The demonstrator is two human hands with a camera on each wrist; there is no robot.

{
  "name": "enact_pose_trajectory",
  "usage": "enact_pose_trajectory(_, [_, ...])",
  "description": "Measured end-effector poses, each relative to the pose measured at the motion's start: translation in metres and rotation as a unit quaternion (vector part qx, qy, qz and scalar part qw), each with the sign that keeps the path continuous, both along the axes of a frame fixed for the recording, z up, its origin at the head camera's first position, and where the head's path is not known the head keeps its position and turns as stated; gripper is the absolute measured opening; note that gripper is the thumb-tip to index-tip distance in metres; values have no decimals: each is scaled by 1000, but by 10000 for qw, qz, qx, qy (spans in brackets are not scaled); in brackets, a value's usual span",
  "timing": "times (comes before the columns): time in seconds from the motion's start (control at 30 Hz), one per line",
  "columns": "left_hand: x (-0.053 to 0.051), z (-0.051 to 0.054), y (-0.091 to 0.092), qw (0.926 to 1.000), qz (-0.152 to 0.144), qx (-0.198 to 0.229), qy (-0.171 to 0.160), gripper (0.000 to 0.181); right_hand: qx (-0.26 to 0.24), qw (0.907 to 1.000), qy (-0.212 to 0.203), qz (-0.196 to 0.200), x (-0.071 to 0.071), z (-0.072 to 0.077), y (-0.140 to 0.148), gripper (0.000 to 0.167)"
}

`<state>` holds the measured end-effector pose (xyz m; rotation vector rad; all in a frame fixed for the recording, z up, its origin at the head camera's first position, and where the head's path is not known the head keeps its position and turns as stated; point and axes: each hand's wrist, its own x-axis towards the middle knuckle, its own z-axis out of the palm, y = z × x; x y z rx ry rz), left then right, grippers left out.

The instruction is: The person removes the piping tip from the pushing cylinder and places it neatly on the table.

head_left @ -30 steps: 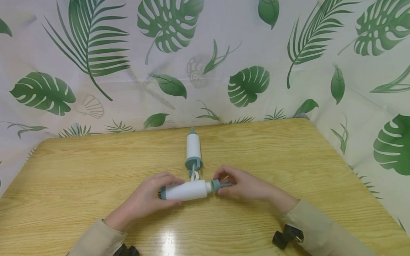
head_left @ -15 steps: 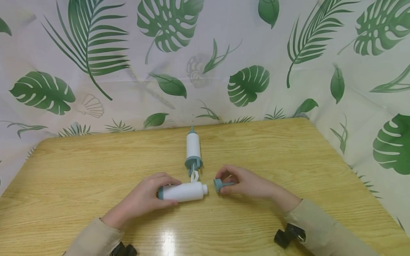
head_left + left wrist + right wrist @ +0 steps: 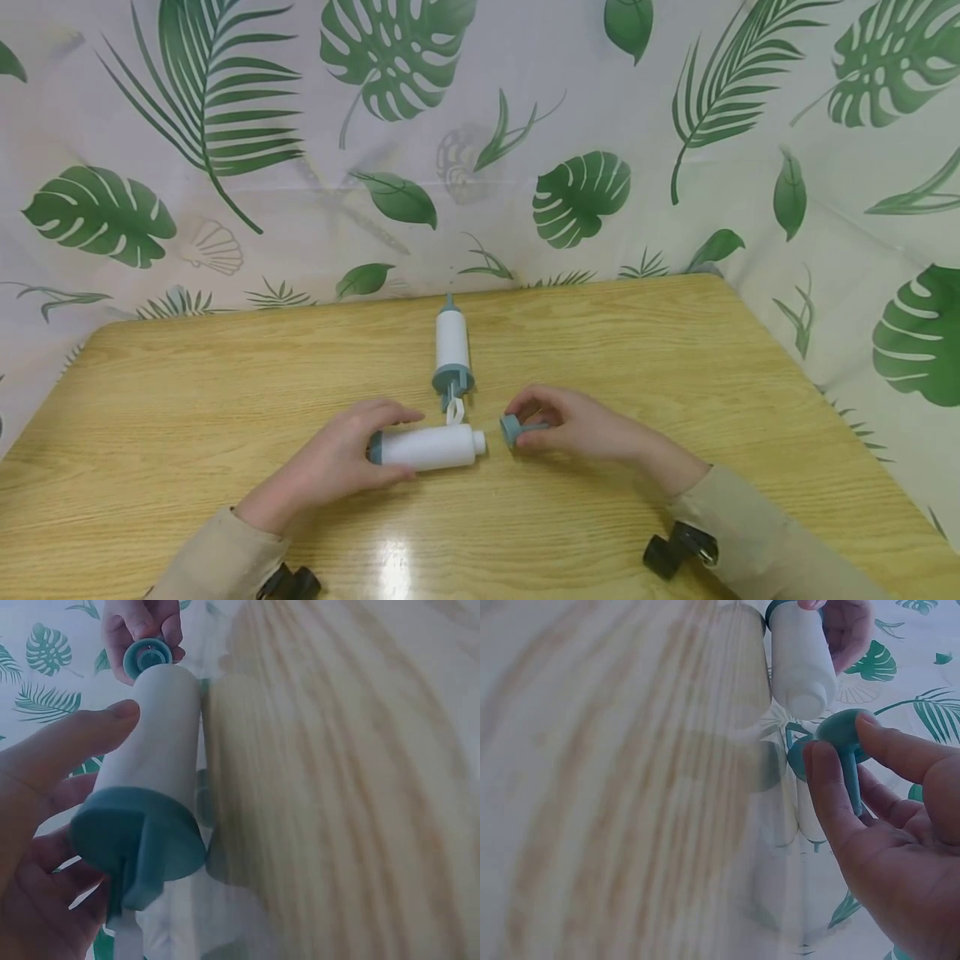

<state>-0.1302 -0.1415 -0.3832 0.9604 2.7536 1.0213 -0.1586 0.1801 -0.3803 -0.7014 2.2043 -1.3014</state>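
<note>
Hands work at the lower centre of the frame: the left hand (image 3: 341,454) curves its thumb and fingers round a white tube (image 3: 435,448), how firmly I can't tell, while the right hand (image 3: 577,427) pinches a teal nozzle cap (image 3: 510,430) just right of it. That tube lies sideways near the desk (image 3: 637,358); whether it touches the wood is unclear. Its cap is off, leaving the narrow neck bare with a small gap between, the cap's hollow side facing it. Above, at mid-frame, a second tube (image 3: 452,337) has its tip fitted and its white pull ring (image 3: 455,412) pointing down the frame.

Both tubes look like smooth matte plastic, plain cylinders; the cap is a shallow round cup on a slim stem. Straight, streaky grain marks the desk, and leaf-printed cloth (image 3: 285,275) hangs creased behind.
</note>
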Motion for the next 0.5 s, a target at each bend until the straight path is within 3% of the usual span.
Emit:
enact_pose_trajectory(0.23, [6, 10, 14, 9987, 134, 223, 449, 52, -151, 9999, 26, -38, 0, 2, 0, 36])
enact_pose_trajectory(0.37, [7, 14, 33, 9956, 23, 491, 796, 46, -278, 9996, -8, -68, 2, 5, -1, 36])
enact_pose_trajectory(0.5, [7, 16, 55, 9934, -97, 666, 928, 43, -388, 9992, -76, -94, 3, 8, -3, 36])
